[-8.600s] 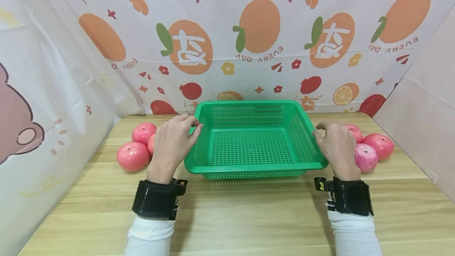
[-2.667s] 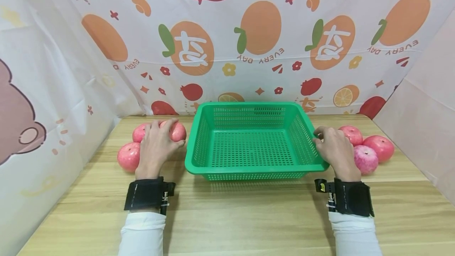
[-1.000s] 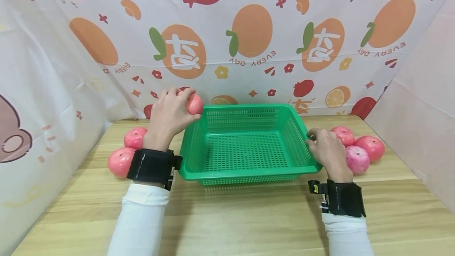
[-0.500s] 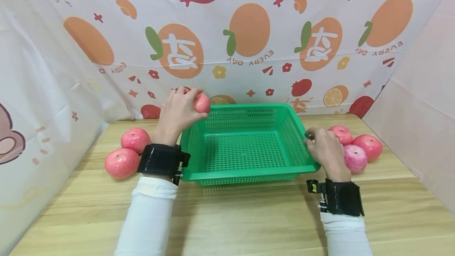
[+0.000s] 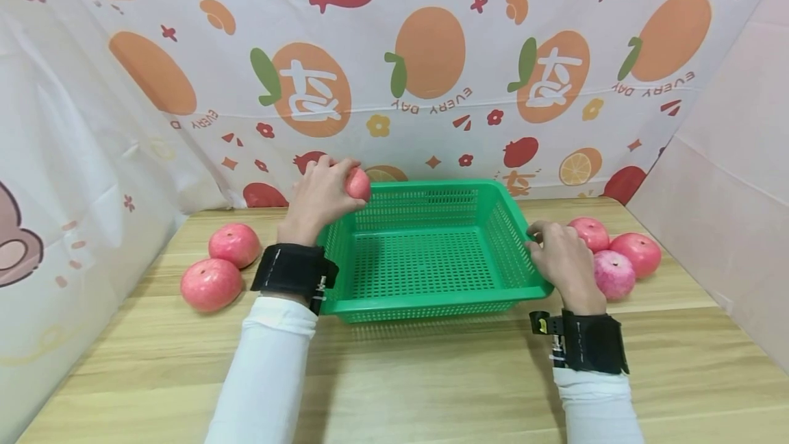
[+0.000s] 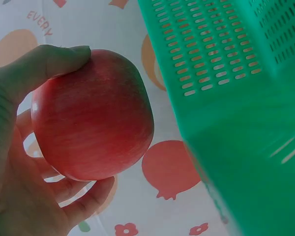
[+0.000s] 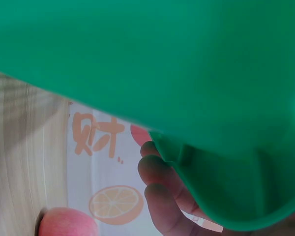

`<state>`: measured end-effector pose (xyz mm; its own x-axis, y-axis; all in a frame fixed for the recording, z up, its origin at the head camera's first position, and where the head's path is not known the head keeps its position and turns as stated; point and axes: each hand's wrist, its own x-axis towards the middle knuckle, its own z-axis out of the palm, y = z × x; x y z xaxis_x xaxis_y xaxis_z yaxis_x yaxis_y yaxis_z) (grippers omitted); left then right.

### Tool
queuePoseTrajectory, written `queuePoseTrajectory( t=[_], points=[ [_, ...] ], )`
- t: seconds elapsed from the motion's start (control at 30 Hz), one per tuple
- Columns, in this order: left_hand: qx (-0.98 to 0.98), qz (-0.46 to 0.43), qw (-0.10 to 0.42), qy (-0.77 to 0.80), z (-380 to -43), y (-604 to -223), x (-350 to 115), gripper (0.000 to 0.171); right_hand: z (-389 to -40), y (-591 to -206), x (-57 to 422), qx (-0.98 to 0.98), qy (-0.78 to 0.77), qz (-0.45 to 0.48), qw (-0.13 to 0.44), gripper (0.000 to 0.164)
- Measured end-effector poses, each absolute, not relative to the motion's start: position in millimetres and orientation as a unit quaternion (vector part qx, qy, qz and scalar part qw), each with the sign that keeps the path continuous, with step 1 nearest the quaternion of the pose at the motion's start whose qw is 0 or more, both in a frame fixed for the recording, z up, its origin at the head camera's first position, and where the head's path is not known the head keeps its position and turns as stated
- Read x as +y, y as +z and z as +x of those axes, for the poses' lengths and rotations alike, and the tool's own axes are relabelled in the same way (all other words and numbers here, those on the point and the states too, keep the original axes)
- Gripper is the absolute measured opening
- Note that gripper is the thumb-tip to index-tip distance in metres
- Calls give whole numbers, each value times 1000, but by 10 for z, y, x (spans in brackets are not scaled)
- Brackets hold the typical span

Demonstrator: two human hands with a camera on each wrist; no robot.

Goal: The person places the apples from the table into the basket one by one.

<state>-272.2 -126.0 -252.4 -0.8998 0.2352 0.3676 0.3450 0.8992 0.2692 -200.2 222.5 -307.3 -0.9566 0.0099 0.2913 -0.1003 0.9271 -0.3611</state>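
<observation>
My left hand (image 5: pixel 320 190) holds a red apple (image 5: pixel 358 184) up over the back left corner of the green plastic basket (image 5: pixel 431 300). In the left wrist view the thumb lies on one side of the apple (image 6: pixel 96 118) and the fingers curl round the other. At the basket's right rim, my right hand (image 5: pixel 564 259) grips the edge; the right wrist view shows fingertips (image 7: pixel 160 172) curled beneath the rim (image 7: pixel 206 206), with the thumb hidden. Nothing lies on the perforated floor inside the basket.
Two red apples (image 5: pixel 211 284) (image 5: pixel 235 245) sit on the wooden table (image 5: pixel 431 382) to the left. Right of the basket are three more, two red (image 5: pixel 637 254) (image 5: pixel 590 233) and one pinkish-purple (image 5: pixel 614 274). A fruit-print cloth (image 5: pixel 382 88) hangs behind.
My left hand went from the basket's left rim to an apple, grasped it, lifted it off the table and carried it right to the basket's corner. The right hand stays at the rim.
</observation>
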Motion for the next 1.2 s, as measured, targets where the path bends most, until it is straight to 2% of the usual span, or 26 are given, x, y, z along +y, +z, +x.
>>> queuePoseTrajectory(
  t=[0.4,0.9,1.2],
  points=[
    [-965,-158,132,-160,-2834,-2606,-1203,66,-2012,-3076,2224,-971,190,23,145,23],
    [-970,-162,66,-169,-2918,-2812,-1178,65,-2001,-3061,2225,-971,191,23,139,24],
    [-975,-178,79,-109,-2953,-2857,-1141,68,-1997,-3063,2226,-970,197,25,137,25]
  ],
)
